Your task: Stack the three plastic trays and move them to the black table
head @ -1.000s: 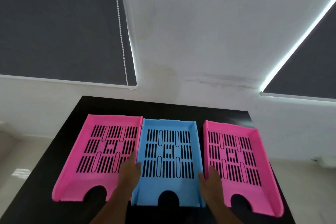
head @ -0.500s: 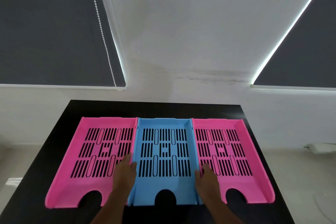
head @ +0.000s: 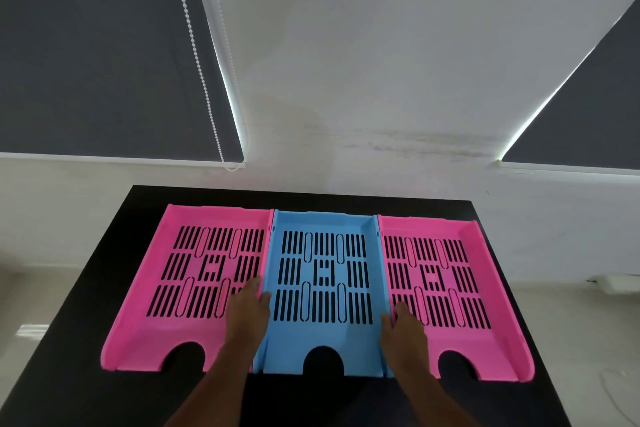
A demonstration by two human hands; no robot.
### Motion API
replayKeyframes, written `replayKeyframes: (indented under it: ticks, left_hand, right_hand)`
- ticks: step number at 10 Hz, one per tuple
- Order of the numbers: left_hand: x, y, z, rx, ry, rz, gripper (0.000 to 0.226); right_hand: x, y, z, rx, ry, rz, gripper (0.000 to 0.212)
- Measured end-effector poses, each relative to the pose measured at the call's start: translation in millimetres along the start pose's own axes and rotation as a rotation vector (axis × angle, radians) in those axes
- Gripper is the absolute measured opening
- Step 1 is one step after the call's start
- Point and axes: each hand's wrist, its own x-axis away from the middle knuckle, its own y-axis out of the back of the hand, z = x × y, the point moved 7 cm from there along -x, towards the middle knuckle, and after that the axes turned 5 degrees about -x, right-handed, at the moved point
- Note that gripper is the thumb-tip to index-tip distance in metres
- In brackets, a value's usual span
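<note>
Three slotted plastic trays lie side by side on a black table [head: 114, 267]: a pink tray [head: 162, 291] on the left, a blue tray [head: 323, 329] in the middle, another pink tray [head: 485, 291] on the right. Their side walls touch. My left hand [head: 247, 308] grips the blue tray's left wall, fingers lying over into the left pink tray. My right hand [head: 403, 329] grips the blue tray's right wall near its front. All three trays rest flat on the table.
The table's far edge stands against a white wall [head: 346, 80] with dark roller blinds at both sides and a bead cord [head: 197, 55]. Pale floor shows to the left and right of the table. A white box [head: 620, 282] sits on the floor at right.
The view has shifted and steadied. The right pink tray now lies straight against the blue tray. Both hands stay on the blue tray's side walls.
</note>
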Motion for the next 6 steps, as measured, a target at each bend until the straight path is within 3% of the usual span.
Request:
replayKeyframes:
  ticks: [4,5,6]
  left_hand:
    - [-27.5,-2.9,-16.6,-0.043,-0.029,0.044,0.045]
    - [-12.3,-5.0,-13.5,-0.153,-0.084,0.028,0.054]
    - [21.1,-12.9,-29.7,-0.228,-0.314,0.007,0.059]
  right_hand:
    - [-27.0,2.3,20.4,-0.025,-0.056,0.045,0.008]
    - [-22.5,8.8,18.2,0.007,-0.031,0.034,0.014]
    - [-18.9,31.4,24.8,0.009,0.055,-0.104,0.029]
